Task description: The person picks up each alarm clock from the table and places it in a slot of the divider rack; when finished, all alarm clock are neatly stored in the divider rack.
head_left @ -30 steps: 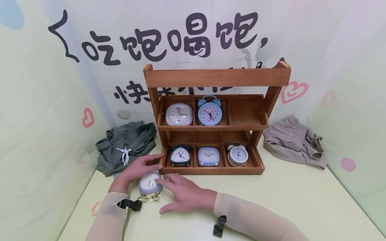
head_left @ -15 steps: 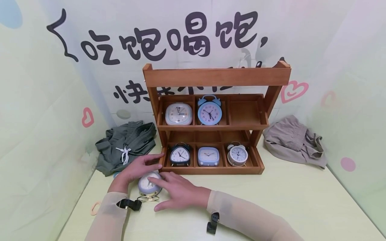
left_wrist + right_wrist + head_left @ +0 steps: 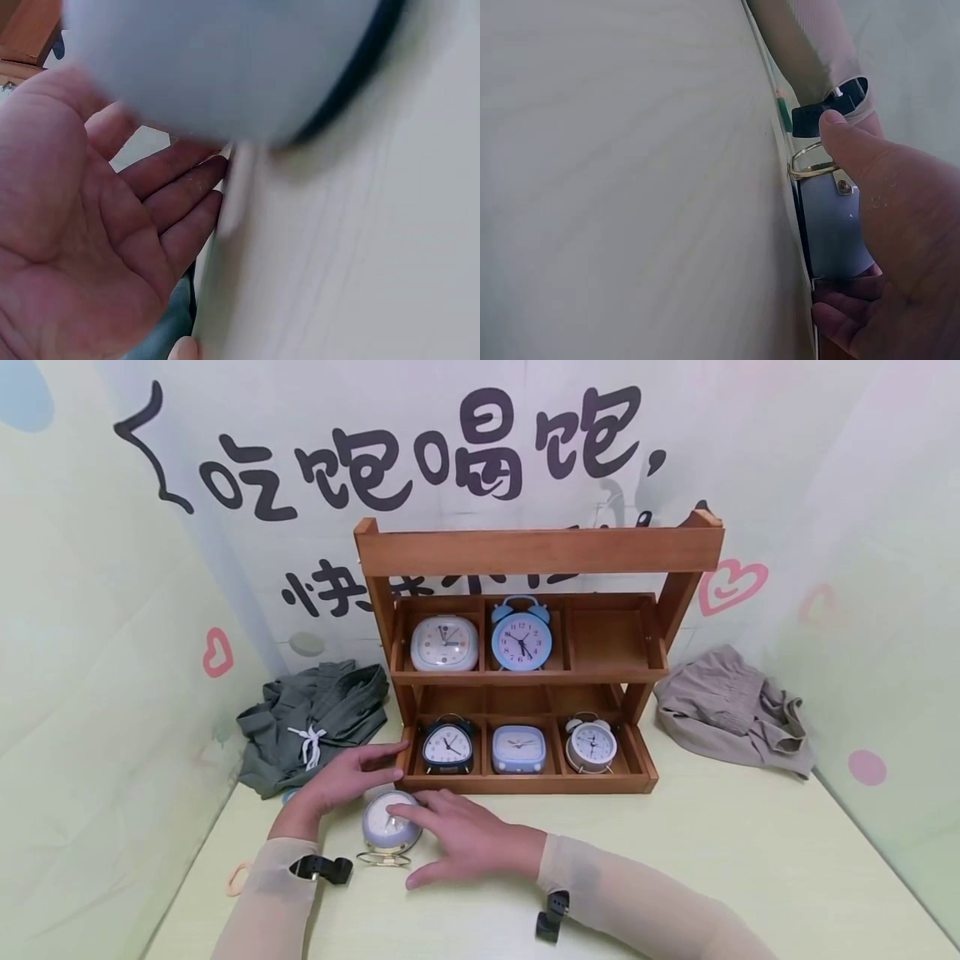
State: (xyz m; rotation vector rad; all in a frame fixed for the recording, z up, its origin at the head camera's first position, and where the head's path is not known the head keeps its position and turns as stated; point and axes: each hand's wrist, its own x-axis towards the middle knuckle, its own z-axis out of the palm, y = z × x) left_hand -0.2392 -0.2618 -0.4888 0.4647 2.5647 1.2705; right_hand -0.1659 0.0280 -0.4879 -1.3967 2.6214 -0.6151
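Observation:
A lavender-blue alarm clock with a white dial and a gold wire handle lies face up on the table, in front of the rack's left end. My right hand holds it from the right. One finger reaches over the dial; in the right wrist view, the thumb is by the handle and other fingers curl at the clock's opposite end. My left hand touches the left side of the brown wooden rack with extended fingers. In the left wrist view, the clock's blurred body partly covers that hand's fingers.
A white clock and a blue twin-bell clock occupy the upper tier. Below stand a dark clock, a blue square clock and a white twin-bell clock. Grey-green and taupe cloth flank the rack.
My right hand first moves left over the clock, then shifts back right, and the clock slides right with it. My left hand stays at the rack's side.

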